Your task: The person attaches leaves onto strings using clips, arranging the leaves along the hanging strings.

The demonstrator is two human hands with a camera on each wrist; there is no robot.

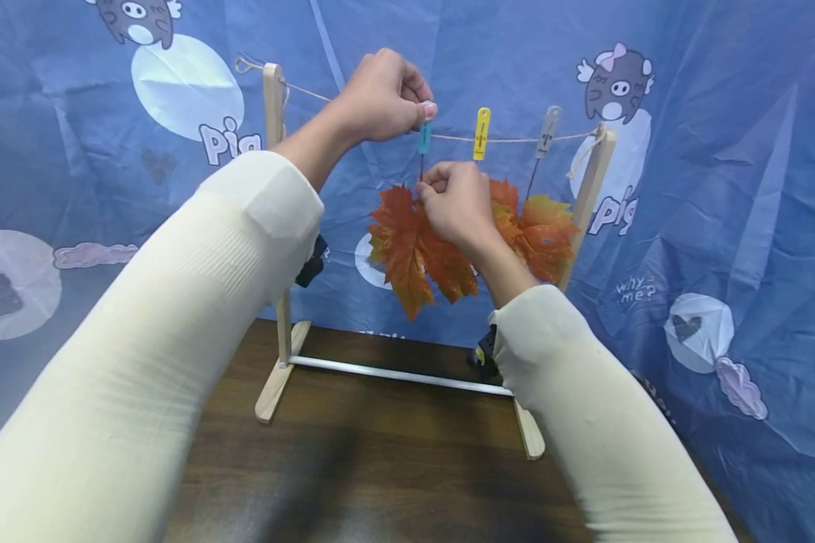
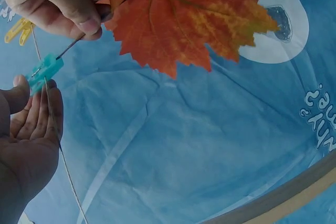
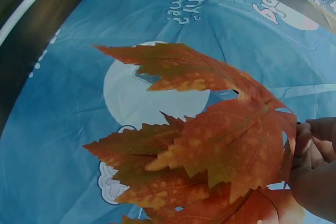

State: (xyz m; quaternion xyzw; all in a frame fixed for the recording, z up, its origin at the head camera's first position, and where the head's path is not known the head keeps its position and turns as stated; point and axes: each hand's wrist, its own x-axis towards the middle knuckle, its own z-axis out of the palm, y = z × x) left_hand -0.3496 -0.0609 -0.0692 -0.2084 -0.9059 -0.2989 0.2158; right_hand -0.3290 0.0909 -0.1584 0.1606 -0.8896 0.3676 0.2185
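Observation:
On the string in the head view sits a teal clothespin, its top end pinched by my left hand. In the left wrist view the clothespin lies between thumb and fingers, and a dark stem meets its far end. My right hand, just below, pinches that stem close to an orange-red artificial maple leaf. The leaf hangs downward from the fingers. Seen from the right wrist, the leaf spreads beside the right hand, which is cut off by the frame's edge.
A yellow clothespin and a grey clothespin sit further right on the string, with more orange leaves below them. Wooden posts carry the string; a white bar joins their feet on the brown table. Patterned blue cloth stands behind.

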